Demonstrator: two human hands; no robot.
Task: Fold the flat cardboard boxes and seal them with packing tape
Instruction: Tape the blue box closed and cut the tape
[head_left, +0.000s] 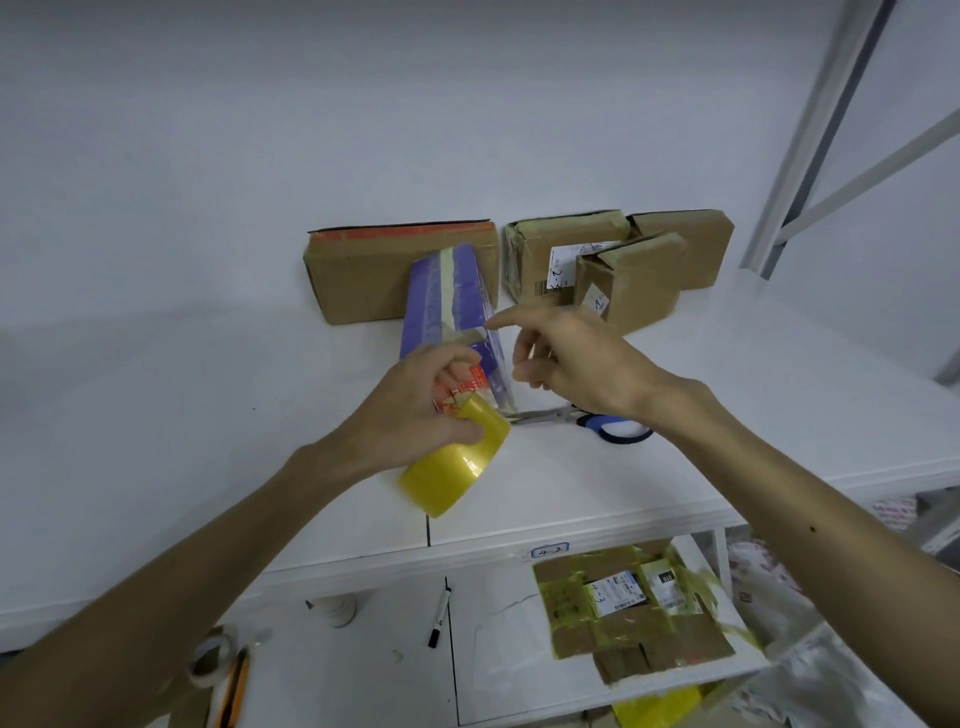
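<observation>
Our left grip (441, 405) is wrapped round the yellow tape roll (457, 467), low over the bench (727, 389). Right grip (566, 364) holds nothing, index stretched to the purple box (447, 296) standing just behind the roll. Can't tell if it touches. Scissors (597, 423) are half hidden under our right wrist.

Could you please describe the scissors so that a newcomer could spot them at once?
On the upper white shelf, look just right of the yellow tape roll. The scissors lie flat under the right hand, the only thing with blue handles.
</observation>
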